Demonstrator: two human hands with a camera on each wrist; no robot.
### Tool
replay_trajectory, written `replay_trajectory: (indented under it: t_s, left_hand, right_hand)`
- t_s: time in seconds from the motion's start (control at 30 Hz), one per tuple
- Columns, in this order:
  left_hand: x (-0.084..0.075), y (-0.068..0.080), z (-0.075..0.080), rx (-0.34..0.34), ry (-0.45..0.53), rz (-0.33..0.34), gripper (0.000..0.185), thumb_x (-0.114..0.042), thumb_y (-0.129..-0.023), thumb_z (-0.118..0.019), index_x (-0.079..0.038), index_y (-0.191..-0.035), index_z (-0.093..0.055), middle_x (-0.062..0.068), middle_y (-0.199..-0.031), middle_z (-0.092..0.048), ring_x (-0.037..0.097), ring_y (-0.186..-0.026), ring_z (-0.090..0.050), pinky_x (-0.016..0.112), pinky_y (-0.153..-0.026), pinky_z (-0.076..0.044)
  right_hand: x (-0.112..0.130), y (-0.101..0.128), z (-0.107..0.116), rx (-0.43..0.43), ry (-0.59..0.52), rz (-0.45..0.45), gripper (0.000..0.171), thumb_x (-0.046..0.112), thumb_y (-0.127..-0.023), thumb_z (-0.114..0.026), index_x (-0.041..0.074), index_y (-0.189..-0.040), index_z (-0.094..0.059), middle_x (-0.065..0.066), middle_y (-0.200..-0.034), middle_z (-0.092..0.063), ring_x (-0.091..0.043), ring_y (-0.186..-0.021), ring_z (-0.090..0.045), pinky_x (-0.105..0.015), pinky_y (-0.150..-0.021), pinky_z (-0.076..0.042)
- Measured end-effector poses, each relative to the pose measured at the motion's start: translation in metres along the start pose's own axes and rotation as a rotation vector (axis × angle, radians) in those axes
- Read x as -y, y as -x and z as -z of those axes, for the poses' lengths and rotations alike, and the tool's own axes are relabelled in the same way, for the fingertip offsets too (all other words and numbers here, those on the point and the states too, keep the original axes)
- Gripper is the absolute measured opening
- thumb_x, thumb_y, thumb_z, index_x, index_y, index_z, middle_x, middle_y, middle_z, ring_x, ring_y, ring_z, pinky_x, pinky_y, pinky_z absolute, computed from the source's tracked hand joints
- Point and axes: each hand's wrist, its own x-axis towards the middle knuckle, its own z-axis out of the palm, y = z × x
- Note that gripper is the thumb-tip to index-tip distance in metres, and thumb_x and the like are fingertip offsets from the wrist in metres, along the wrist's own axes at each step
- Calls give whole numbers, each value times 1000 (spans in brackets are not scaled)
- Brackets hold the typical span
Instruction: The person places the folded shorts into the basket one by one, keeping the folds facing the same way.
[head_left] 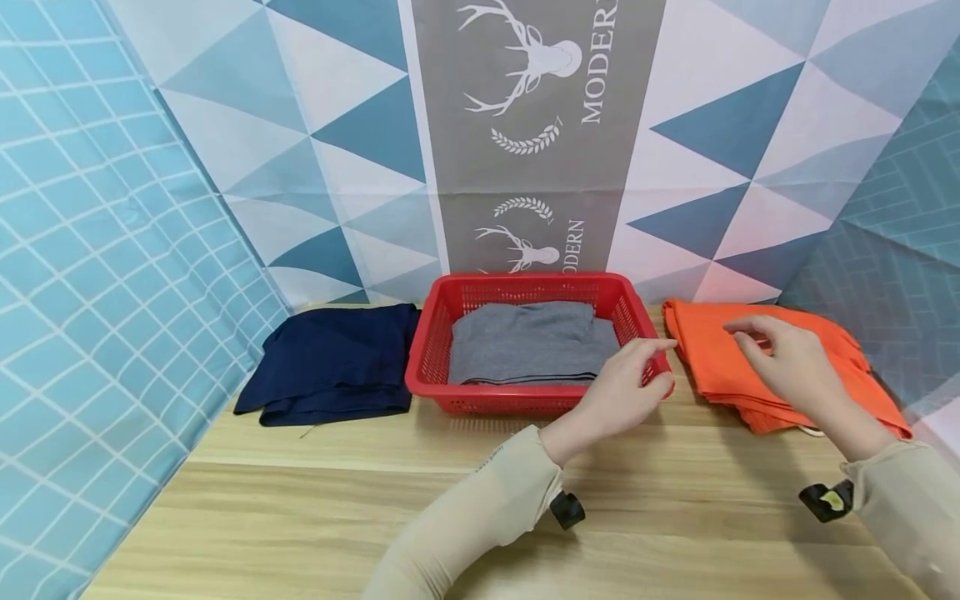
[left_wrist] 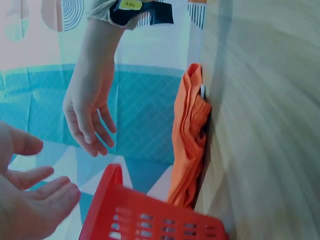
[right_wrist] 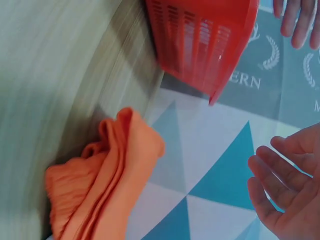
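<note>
A red plastic basket (head_left: 540, 392) with perforated walls holds a folded grey cloth garment (head_left: 528, 342). Over the basket's right front corner hovers my left hand (head_left: 618, 392), fingers loosely bent and nothing in them. My right hand (head_left: 787, 362) is held in the air above a folded orange garment (head_left: 705, 350), its fingers relaxed and apart from the cloth. In the right wrist view, a gap separates the right hand (right_wrist: 287, 180) from the orange garment (right_wrist: 125, 175). The left wrist view shows the left hand (left_wrist: 37, 190) with spread fingers beside the basket rim (left_wrist: 112, 175).
A folded navy garment (head_left: 337, 358) lies left of the basket on the wooden table (head_left: 315, 500). Behind stands a patterned backdrop (head_left: 525, 167) with triangles and deer heads. Blue tiled sheeting (head_left: 97, 250) bounds the left side.
</note>
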Motion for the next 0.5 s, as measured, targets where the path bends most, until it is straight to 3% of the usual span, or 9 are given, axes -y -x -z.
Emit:
replay_trajectory:
  t_s: [0.1, 0.2, 0.5]
  left_hand:
    - [-3, -1, -8, 49, 31, -46, 42, -19, -91, -49, -16, -133, -44, -5, -126, -50, 3, -109, -49, 10, -89, -36]
    - [-4, -1, -17, 112, 41, -92, 44, -21, -93, -49, -15, -135, -41, -5, -130, -48, 1, -110, -49, 7, -90, -35]
    - [-7, 1, -41, 192, -43, -69, 47, -29, -93, -48, -21, -138, -36, -13, -137, -41, -4, -117, -42, 10, -93, -33]
  right_hand:
    - [-9, 4, 3, -11, 11, 7, 21, 11, -91, -52, 3, -107, -62, -21, -101, -62, -38, -78, -59, -25, -55, -42]
    - [-17, 9, 4, 3, 5, -14, 22, 13, -91, -51, 2, -108, -61, -22, -101, -61, -39, -79, -58, -21, -51, -40]
    - [-31, 19, 10, 29, 16, -89, 28, 20, -94, -46, 2, -112, -59, -25, -105, -59, -44, -89, -55, -30, -52, -43]
